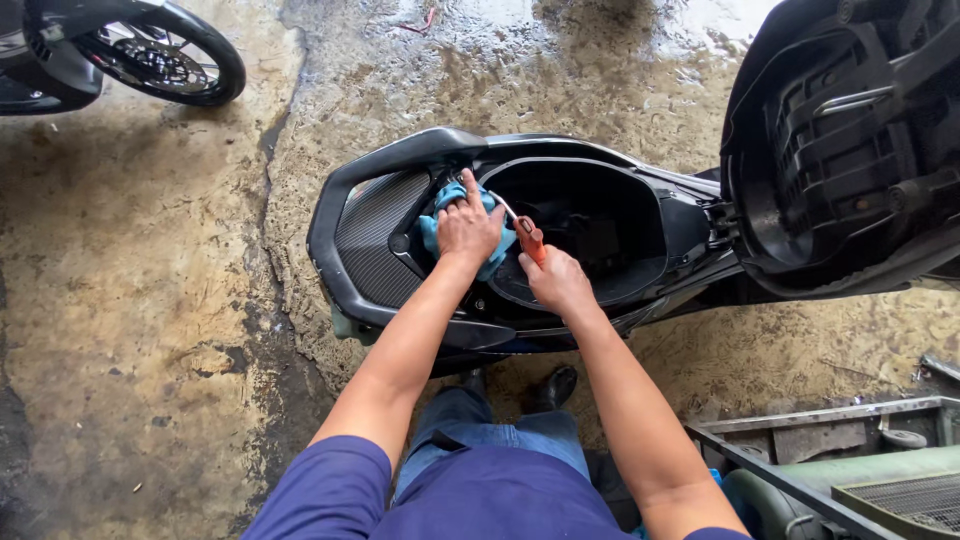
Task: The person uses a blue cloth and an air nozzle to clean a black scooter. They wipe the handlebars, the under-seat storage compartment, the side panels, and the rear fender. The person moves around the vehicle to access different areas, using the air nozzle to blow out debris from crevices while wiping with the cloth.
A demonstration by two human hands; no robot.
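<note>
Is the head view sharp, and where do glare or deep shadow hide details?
Head view: sharp at the left hand and right hand; glare whitens the wet floor at top; the under-seat compartment is dark, its contents unclear; edges bend from wide-angle distortion.

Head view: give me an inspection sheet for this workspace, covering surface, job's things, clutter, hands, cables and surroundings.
Surface: stained, partly wet concrete floor.
Job's things: black scooter with its seat tipped up and the under-seat compartment open; blue cloth near the compartment's rim; tool with an orange handle.
Clutter: metal frame and a green tank-like thing at lower right.
Hands: left hand presses on the blue cloth; right hand grips the orange-handled tool.
Cables: a thin reddish wire on the floor at the top.
Surroundings: wheel of another motorbike at upper left.
</note>
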